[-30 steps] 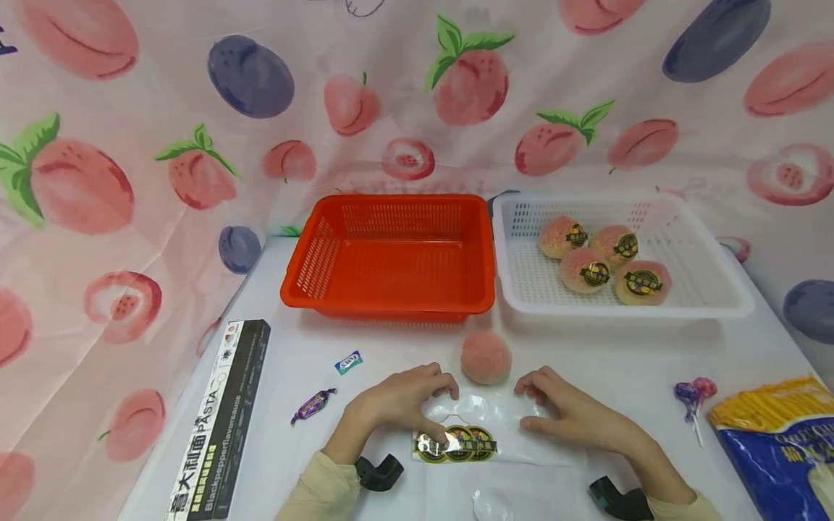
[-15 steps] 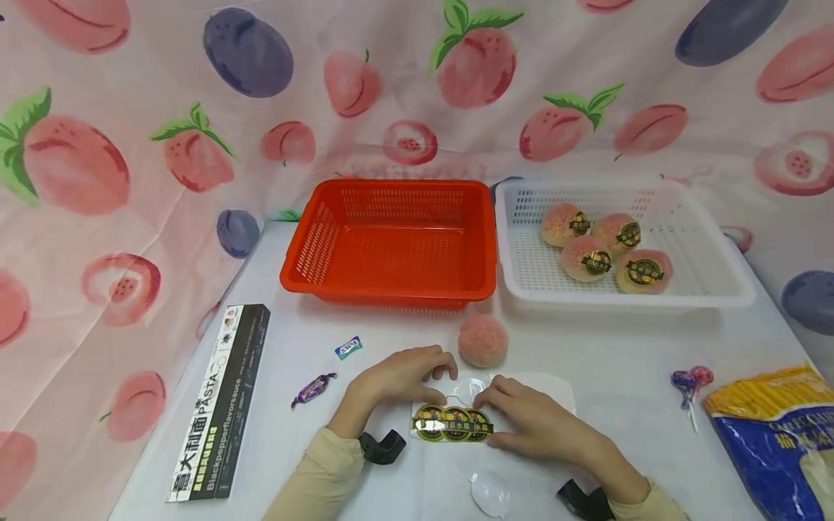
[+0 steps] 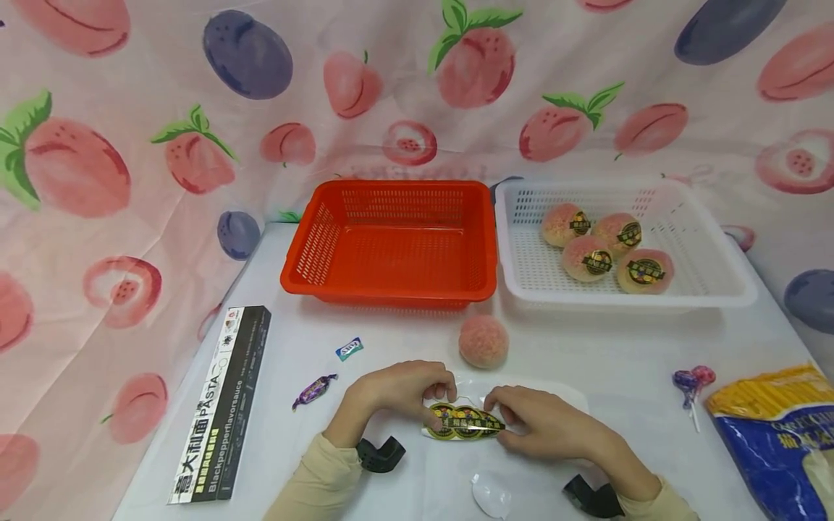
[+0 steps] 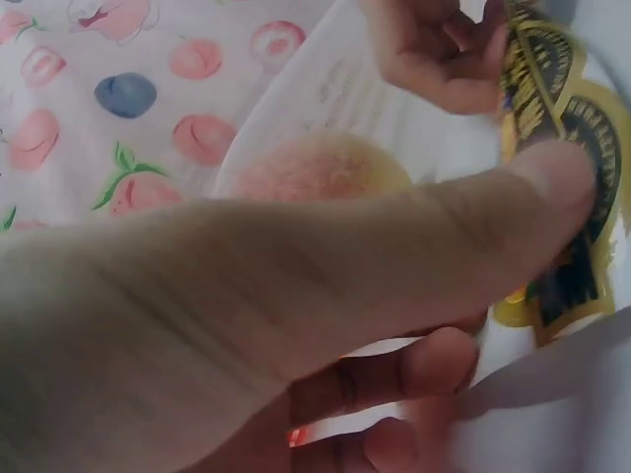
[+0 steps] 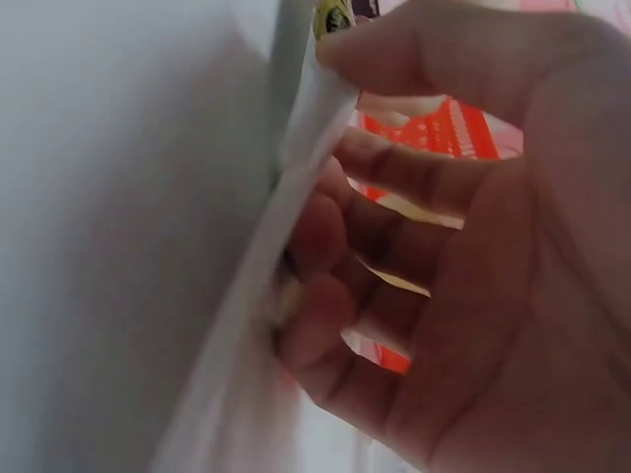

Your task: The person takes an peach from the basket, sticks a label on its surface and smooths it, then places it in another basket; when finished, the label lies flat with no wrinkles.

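A strip of black-and-gold round stickers [image 3: 464, 421] on white backing lies between my hands in the head view. My left hand [image 3: 405, 394] pinches its left end, and in the left wrist view the thumb [image 4: 557, 177] presses on the sticker faces. At the other end, my right hand [image 3: 550, 423] pinches the strip. The right wrist view shows the white backing [image 5: 320, 118] between thumb and fingers. Between the hands the strip curves up. Just beyond it sits a pink fuzzy peach [image 3: 483, 341] with no sticker in sight.
Behind stand a red basket [image 3: 391, 295] and a white basket [image 3: 710, 295] holding several stickered peaches [image 3: 645, 271]. At left are a pasta box [image 3: 221, 405] and two wrapped candies [image 3: 315, 391]. Lollipops [image 3: 693, 383] and a blue-yellow bag [image 3: 775, 427] lie right. A shiny oval piece [image 3: 491, 496] lies in front.
My right hand has moved left from the sheet's right side to the strip's right end. The sticker strip, flat before, is now bent upward between both hands. The peach stays put.
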### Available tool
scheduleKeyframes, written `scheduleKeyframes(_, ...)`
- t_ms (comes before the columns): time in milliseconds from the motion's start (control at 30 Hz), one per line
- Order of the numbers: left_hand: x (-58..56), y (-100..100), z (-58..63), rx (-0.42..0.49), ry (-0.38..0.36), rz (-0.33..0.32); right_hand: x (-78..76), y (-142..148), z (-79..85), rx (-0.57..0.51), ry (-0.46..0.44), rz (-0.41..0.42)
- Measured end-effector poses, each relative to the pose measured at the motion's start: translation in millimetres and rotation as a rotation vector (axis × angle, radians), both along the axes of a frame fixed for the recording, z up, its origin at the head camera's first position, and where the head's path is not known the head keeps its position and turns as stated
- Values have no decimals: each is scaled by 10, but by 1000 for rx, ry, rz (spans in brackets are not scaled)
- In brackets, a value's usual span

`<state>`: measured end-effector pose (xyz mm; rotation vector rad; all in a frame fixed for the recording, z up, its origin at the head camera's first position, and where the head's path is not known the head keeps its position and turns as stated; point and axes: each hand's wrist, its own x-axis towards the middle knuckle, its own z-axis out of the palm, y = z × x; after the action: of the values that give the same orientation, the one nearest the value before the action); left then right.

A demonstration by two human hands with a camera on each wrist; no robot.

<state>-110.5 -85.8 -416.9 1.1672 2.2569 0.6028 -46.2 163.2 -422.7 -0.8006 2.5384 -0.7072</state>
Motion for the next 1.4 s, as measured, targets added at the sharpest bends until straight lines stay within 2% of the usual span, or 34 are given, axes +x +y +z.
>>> scheduleKeyframes(100, 8, 7, 3, 11, 19, 16, -34, 58, 15, -49, -68, 34)
scheduleKeyframes(167, -2, -5, 17, 26, -2, 29, -53, 96, 39, -77, -93, 47)
scheduleKeyframes(267, -24, -52, 48, -8, -52, 102, -81, 150, 98, -103, -92, 46)
scheduleKeyframes(300, -31, -74, 57, -30, -83, 136, -90, 167, 126, -109, -89, 40)
scheduleKeyframes(367, -43, -124, 75, -67, -190, 204, -103, 198, 191, -118, -72, 27)
scheduleKeyframes(433, -59, -166, 92, -50, -297, 231, -109, 229, 257, -125, -68, 9)
scheduleKeyframes(533, -90, -193, 149, 71, -435, 206, -83, 255, 389, -126, -39, -28)
scheduleKeyframes(633, -121, -190, 239, 219, -474, 189, -29, 255, 536, -106, 6, -75)
scheduleKeyframes(800, -145, -149, 419, 504, -572, 331, 35, 220, 711, -102, 201, -113)
scheduleKeyframes(900, -164, -93, 501, 665, -578, 417, 11, 189, 766, -142, 319, -121)
scheduleKeyframes(967, -177, -37, 531, 724, -576, 448, -21, 160, 797, -174, 371, -134)
scheduleKeyframes(1067, -195, 64, 545, 764, -574, 494, -84, 97, 838, -231, 451, -149)
scheduleKeyframes(1200, -211, 204, 557, 830, -608, 533, -183, -20, 869, -292, 565, -152)
scheduleKeyframes(1333, -196, 307, 577, 892, -659, 573, -276, -131, 874, -321, 644, -159)
scheduleKeyframes(1400, -175, 339, 581, 907, -709, 600, -311, -165, 873, -345, 670, -166)
